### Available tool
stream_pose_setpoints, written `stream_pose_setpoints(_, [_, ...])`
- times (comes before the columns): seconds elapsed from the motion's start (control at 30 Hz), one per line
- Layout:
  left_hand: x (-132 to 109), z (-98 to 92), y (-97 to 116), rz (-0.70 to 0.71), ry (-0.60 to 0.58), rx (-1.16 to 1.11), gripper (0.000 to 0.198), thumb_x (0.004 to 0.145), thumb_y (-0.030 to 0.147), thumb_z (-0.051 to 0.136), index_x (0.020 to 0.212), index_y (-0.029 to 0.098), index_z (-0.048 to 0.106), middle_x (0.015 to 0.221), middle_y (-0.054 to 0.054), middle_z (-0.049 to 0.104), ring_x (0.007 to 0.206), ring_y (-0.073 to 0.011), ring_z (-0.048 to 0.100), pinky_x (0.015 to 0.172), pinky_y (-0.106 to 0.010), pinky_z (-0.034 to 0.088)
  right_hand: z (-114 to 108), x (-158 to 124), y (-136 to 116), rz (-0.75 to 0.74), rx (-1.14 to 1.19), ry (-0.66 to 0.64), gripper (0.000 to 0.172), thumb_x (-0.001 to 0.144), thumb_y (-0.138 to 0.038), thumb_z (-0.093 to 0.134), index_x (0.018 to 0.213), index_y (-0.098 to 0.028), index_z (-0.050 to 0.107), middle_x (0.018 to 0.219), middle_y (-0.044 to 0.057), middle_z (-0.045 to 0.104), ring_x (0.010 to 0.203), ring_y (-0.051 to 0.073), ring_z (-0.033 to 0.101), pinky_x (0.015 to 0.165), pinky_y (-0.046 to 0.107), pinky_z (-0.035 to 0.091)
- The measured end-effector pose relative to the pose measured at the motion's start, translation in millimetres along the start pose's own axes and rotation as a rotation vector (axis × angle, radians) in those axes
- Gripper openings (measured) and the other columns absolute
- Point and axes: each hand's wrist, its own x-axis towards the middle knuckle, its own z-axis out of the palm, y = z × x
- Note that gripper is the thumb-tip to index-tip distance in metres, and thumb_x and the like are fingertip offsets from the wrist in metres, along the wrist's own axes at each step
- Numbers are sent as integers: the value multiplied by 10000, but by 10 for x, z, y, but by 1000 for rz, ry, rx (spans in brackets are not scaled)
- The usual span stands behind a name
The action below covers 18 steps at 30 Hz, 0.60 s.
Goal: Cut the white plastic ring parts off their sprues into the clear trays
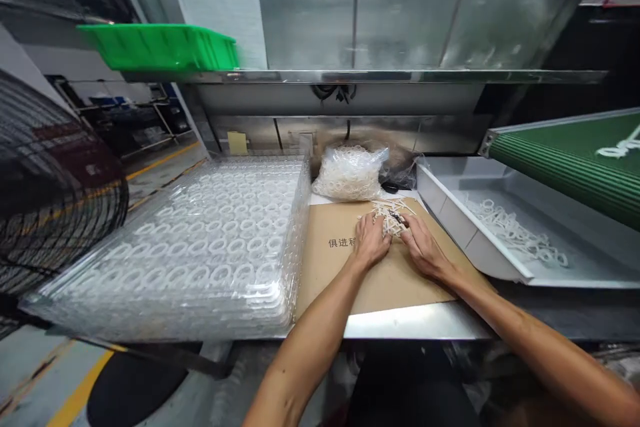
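A pile of thin white plastic pieces (393, 208) lies on a brown cardboard sheet (330, 280) in the middle of the bench. My left hand (371, 238) rests at the pile's left side with its fingers curled at the pieces. From the right, my right hand (419, 240) reaches the pile, its fingertips near a small dark object (397, 216). What either hand grips is too small to make out. Just behind the pile sits a clear plastic bag (350, 172) full of white rings.
Stacked clear trays (220, 227) holding white rings stand at left. At right, a white bin (475, 240) contains white ring pieces (523, 233) beneath a green conveyor belt (575, 157). A green basket (160, 47) sits on the metal shelf (370, 77). A fan (55, 193) stands far left.
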Motion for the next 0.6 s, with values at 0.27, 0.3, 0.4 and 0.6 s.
stream_pose_setpoints(0.27, [-7,-4,42,19,38,-7,397,889,351,536,1253,195,569,1395,-127,491,1289,-301,431,1111,-467,362,35,329,267,-39,-46,-18,448,1011,-350,349,1424,-190,422,1293,161,537,1200,309,520,1051,522,428])
stream_pose_setpoints(0.3, [-8,-1,42,23,35,0,386,894,352,529,1243,194,572,1396,-127,491,1291,-301,428,1112,-468,363,50,351,295,-41,-41,-20,449,1006,-351,361,1417,-187,434,1291,162,537,1201,310,518,1055,520,424])
stream_pose_setpoints(0.4, [-10,8,39,24,19,24,358,912,352,502,1228,199,571,1426,-118,468,1317,-291,403,1130,-466,346,112,386,358,-35,-14,-16,455,990,-347,389,1405,-173,457,1301,169,530,1215,322,505,1070,525,407])
stream_pose_setpoints(0.6, [-5,21,50,25,-3,53,361,897,324,526,1239,216,567,1457,-105,450,1352,-286,379,1153,-459,326,215,332,393,-15,38,8,480,985,-343,403,1437,-183,431,1324,172,521,1221,337,503,1062,545,408])
